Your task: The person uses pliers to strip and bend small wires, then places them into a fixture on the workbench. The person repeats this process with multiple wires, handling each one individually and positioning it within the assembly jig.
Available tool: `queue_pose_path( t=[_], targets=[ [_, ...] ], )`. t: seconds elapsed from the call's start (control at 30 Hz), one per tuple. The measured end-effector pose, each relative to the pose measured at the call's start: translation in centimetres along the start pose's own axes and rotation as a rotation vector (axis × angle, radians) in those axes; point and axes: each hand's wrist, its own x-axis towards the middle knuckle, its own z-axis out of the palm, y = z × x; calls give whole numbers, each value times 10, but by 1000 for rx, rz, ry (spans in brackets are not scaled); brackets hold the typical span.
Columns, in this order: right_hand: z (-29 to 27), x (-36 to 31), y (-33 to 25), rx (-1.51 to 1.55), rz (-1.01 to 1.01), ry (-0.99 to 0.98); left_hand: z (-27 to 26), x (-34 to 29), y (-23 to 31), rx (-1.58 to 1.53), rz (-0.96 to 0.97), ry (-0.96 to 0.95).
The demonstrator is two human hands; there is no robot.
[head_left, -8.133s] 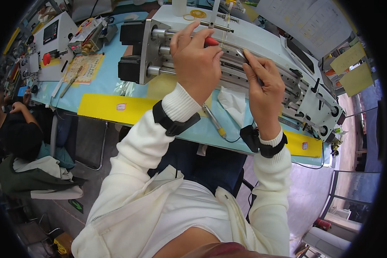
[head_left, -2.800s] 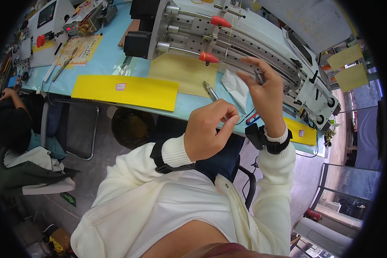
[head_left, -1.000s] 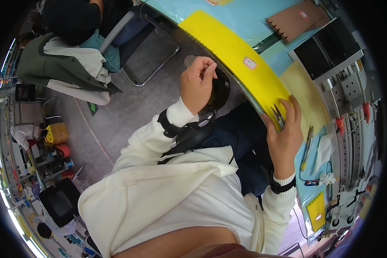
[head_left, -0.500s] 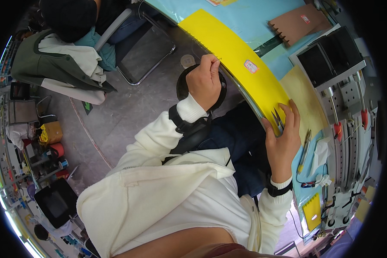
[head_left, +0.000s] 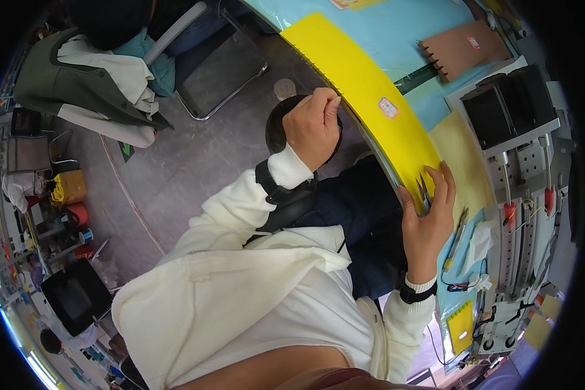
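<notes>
A long yellow sheet [head_left: 354,65] with small notches along its near edge lies at the table's edge. By that edge my left hand [head_left: 313,129] is closed in a pinch, and what its fingertips hold is hidden. My right hand [head_left: 429,227] rests on the sheet's near right end, with thumb and fingers apart. Small pointed scissors [head_left: 424,194] stick out between that thumb and the fingers; their handles are hidden in the palm. A white label [head_left: 389,108] sits on the sheet between my hands.
Past my right hand lie a yellow-handled craft knife [head_left: 457,240], crumpled tissue [head_left: 480,244] and a small notched yellow piece [head_left: 460,327]. A metal machine [head_left: 517,175] stands on the right. A notched brown piece [head_left: 465,51] lies farther back. A jacket-draped chair [head_left: 84,84] is at left.
The view has shifted slightly, so the sheet and table sit a little lower and farther right. Both hands keep nearly the same places against the sheet.
</notes>
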Motion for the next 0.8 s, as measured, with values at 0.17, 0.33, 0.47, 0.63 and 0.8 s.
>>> queue_pose_path(
  t=[0.17,0.33,0.47,0.63,0.8],
  targets=[
    [1,-1,-2,-24,-7,0,-20,-1,-15,-271,-220,-34],
    [2,-1,-5,-17,-4,-11,-30,3,-22,-382,-329,-27],
    [3,-2,-5,-10,-9,-29,-25,3,-22,-420,-344,-46],
    [5,0,-2,9,-11,-44,-25,2,-31,-390,-322,0],
    [3,3,-2,37,80,-70,-29,4,-35,-413,-349,-6]
  ],
)
